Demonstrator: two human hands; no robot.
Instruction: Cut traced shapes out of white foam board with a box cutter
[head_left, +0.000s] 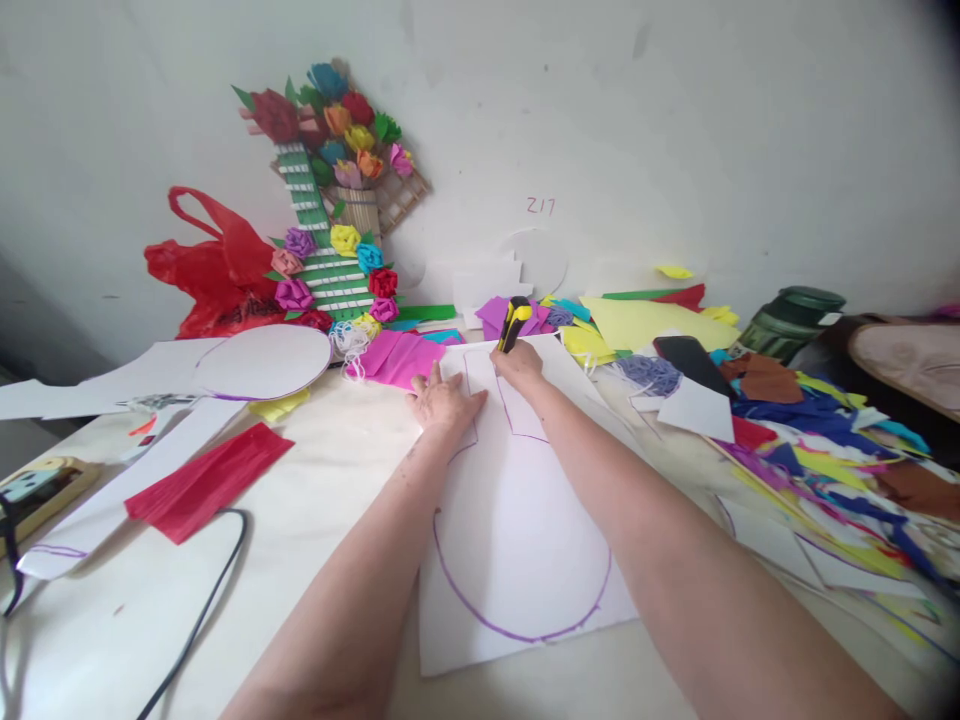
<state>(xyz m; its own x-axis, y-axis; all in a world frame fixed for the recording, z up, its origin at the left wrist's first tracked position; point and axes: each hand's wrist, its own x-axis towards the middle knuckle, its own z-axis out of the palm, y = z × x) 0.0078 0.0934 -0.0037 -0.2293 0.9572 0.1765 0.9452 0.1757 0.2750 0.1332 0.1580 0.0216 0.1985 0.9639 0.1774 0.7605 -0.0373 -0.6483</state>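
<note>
A large white sheet (525,530) lies flat on the table, marked with a purple outline: a round curve near me and a narrower, stepped shape farther off. My right hand (519,362) grips a yellow-and-black utility knife (514,322) over the far part of the outline; its tip is hidden by the fingers. Flat on the sheet beside the outline's left edge rests my left hand (442,400), fingers spread, with nothing in it. Just beyond the left hand is a piece of magenta crepe paper (397,358).
Left lie a white oval cutout (266,360), red crepe paper (210,480) and a black cable (202,610). A flower decoration (330,220) and a red plastic bag (225,265) stand by the wall. Right are a phone (691,362), a dark green container (791,322) and colored scraps (840,450).
</note>
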